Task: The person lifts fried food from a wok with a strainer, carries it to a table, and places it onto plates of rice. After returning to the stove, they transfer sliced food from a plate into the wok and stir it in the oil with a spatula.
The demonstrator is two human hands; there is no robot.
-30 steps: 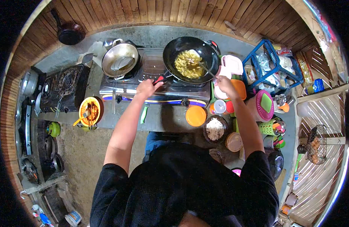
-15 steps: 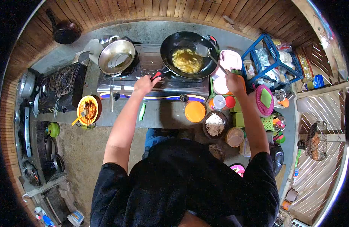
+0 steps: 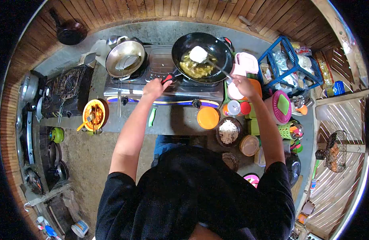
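A black wok (image 3: 216, 45) sits on the right burner of the gas stove (image 3: 160, 89), with yellowish chopped food (image 3: 194, 69) in liquid at its bottom. My left hand (image 3: 154, 89) is closed around the wok's red and black handle (image 3: 167, 79). In my right hand (image 3: 242, 85) is the handle of a metal spatula (image 3: 198, 54). Its bright, flat blade is over the food, near the middle of the wok; whether it touches the food I cannot tell.
Left of the wok stands a steel pan (image 3: 112, 60) with a skimmer (image 3: 127, 61). An orange bowl (image 3: 88, 108) of red sauce is at the counter's left. Lidded tubs, a bowl of white powder (image 3: 228, 132) and a blue basket (image 3: 288, 72) crowd the right side.
The spatula blade has moved left from the wok's right wall to over the food and turned its flat face up. My left hand keeps its hold on the handle.
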